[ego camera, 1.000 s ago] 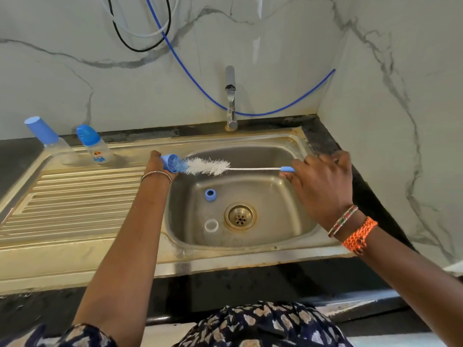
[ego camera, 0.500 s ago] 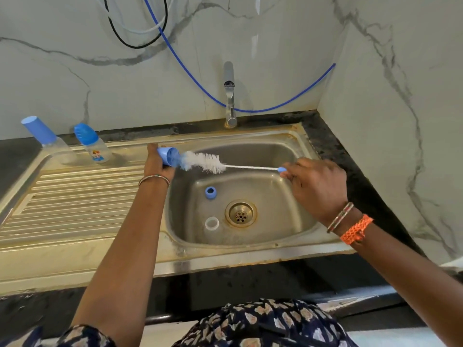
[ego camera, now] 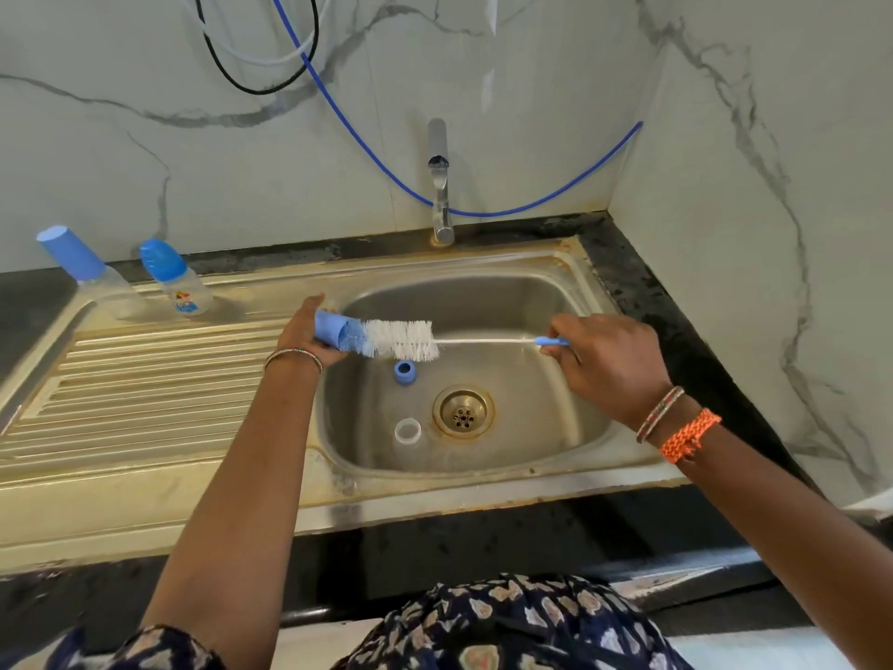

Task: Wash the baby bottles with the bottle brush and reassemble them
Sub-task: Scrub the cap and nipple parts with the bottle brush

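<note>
The left hand (ego camera: 302,338) grips a blue cap (ego camera: 331,327) over the sink's (ego camera: 570,287) left edge. The right hand (ego camera: 606,362) pinches the bottle brush (ego camera: 410,339) handle; the bristle tip sits inside the cap. A blue ring (ego camera: 405,370) and a clear ring (ego camera: 407,431) lie in the basin. Two capped bottles (ego camera: 176,278) stand on the drainboard, well apart from both hands.

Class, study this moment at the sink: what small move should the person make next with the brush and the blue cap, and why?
Probably push the bottle brush further into the blue cap. The left hand holds the cap with its open end toward the bristles; only the tip is inside, most bristles still outside. The right hand grips the handle end, well placed to drive it in.
</note>
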Tool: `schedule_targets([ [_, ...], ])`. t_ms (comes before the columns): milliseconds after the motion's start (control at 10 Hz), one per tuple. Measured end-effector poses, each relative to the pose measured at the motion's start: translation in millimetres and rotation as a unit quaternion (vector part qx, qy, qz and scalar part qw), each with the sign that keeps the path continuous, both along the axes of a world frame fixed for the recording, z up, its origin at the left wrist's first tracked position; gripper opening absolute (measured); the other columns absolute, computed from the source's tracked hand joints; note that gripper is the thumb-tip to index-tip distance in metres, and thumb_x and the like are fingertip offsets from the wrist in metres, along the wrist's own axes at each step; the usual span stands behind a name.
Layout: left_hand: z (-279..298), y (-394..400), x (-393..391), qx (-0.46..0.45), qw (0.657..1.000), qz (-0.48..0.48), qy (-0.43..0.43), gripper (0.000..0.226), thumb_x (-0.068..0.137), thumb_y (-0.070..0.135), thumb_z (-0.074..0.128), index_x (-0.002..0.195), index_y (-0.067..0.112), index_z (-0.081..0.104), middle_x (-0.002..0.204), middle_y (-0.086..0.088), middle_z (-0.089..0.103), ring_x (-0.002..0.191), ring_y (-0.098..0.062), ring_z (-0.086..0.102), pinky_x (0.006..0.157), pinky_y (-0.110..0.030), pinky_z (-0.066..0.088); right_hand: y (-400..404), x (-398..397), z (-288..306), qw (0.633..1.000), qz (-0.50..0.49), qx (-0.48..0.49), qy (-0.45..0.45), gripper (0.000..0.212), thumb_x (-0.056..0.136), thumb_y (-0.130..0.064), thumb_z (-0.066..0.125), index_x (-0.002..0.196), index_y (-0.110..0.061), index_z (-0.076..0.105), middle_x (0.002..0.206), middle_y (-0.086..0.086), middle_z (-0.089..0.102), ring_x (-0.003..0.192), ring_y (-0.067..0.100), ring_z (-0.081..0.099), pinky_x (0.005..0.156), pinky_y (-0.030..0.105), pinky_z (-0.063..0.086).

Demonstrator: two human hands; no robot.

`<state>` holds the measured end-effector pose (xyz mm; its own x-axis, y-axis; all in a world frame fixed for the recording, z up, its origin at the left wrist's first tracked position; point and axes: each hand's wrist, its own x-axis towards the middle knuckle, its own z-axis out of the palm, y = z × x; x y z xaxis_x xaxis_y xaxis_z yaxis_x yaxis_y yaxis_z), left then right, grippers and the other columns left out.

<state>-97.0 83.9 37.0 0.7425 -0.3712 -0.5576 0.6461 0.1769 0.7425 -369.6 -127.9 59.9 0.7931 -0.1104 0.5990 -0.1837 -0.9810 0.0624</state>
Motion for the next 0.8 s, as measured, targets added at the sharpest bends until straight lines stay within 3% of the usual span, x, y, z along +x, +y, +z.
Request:
schedule_targets([
  [100,-5.4,-6.2,0.2,-0.015,1.000,0.016,-0.016,0.036,0.099,0.017,0.035,0.064,0.013,0.041,0.039,-0.001,0.045,0.036,-0.011,0.049,0.047,-0.018,0.047,5.6,-5.4,0.7,0.996,0.039,-0.017,-0.078,0.014,0.079,-0.016,0.072,0.068,-0.013,0.064,0.056,0.001,0.059,0.047,0.022,0.053,0.045,0.029,0.043],
  [200,-4.5,-8.6,-3.5,-0.053,0.995,0.029,-0.079,0.053,0.098,0.015,0.033,0.048,0.014,0.050,0.045,0.001,0.044,0.044,-0.009,0.048,0.055,-0.021,0.043,13.1,-5.3,16.2,0.920,-0.054,0.377,0.089,0.018,0.084,-0.023,0.069,0.073,-0.011,0.063,0.060,0.000,0.060,0.046,0.014,0.051,0.043,0.024,0.041],
  [300,-3.3,-7.1,2.0,-0.099,0.989,0.062,-0.086,0.030,0.094,0.017,0.040,0.064,0.012,0.046,0.061,-0.002,0.048,0.058,-0.013,0.048,0.064,-0.024,0.044,11.3,-9.4,20.2,0.611,-0.070,0.754,0.230,0.021,0.091,-0.024,0.060,0.082,-0.006,0.057,0.058,0.002,0.053,0.035,0.005,0.033,0.034,0.016,0.025],
  [400,-3.1,-7.3,1.2,-0.107,0.989,0.060,-0.087,0.026,0.095,0.019,0.045,0.071,0.011,0.050,0.055,-0.001,0.057,0.054,-0.012,0.056,0.058,-0.024,0.051,19.5,-12.9,9.6,0.850,-0.091,0.495,0.156,0.020,0.084,-0.024,0.070,0.074,-0.013,0.058,0.057,-0.004,0.057,0.045,0.010,0.049,0.046,0.021,0.034],
  [500,-5.2,-8.4,-3.0,-0.065,0.996,0.018,-0.056,0.028,0.095,0.033,0.051,0.097,0.006,0.057,0.078,-0.011,0.070,0.079,-0.021,0.064,0.076,-0.031,0.053,19.7,-13.4,8.7,0.998,-0.035,0.005,-0.052,0.022,0.072,-0.009,0.079,0.072,-0.017,0.059,0.055,-0.002,0.053,0.044,0.018,0.047,0.044,0.023,0.029],
  [600,-4.8,-5.7,-4.3,-0.054,0.998,0.016,-0.026,0.048,0.091,0.037,0.056,0.124,0.003,0.052,0.115,-0.017,0.063,0.105,-0.027,0.060,0.092,-0.036,0.050,15.8,-11.8,6.4,0.996,0.009,-0.041,-0.075,0.020,0.068,-0.004,0.079,0.076,-0.016,0.065,0.058,-0.001,0.057,0.046,0.019,0.048,0.045,0.025,0.033],
  [700,-2.2,-4.8,-2.6,-0.074,0.996,0.020,-0.052,0.032,0.094,0.036,0.050,0.103,0.005,0.056,0.093,-0.011,0.065,0.089,-0.021,0.061,0.083,-0.029,0.055,23.0,-10.0,18.6,0.906,-0.055,0.409,0.093,0.012,0.081,-0.019,0.073,0.079,-0.011,0.064,0.059,-0.003,0.058,0.045,0.012,0.048,0.043,0.023,0.038],
  [800,0.7,-4.3,-3.4,-0.105,0.993,0.020,-0.059,0.031,0.095,0.035,0.049,0.101,0.005,0.053,0.098,-0.012,0.062,0.089,-0.020,0.061,0.077,-0.028,0.055,13.5,-11.9,17.2,0.618,-0.057,0.749,0.233,0.021,0.091,-0.026,0.060,0.088,-0.006,0.063,0.055,-0.001,0.053,0.036,0.005,0.034,0.035,0.017,0.027],
])
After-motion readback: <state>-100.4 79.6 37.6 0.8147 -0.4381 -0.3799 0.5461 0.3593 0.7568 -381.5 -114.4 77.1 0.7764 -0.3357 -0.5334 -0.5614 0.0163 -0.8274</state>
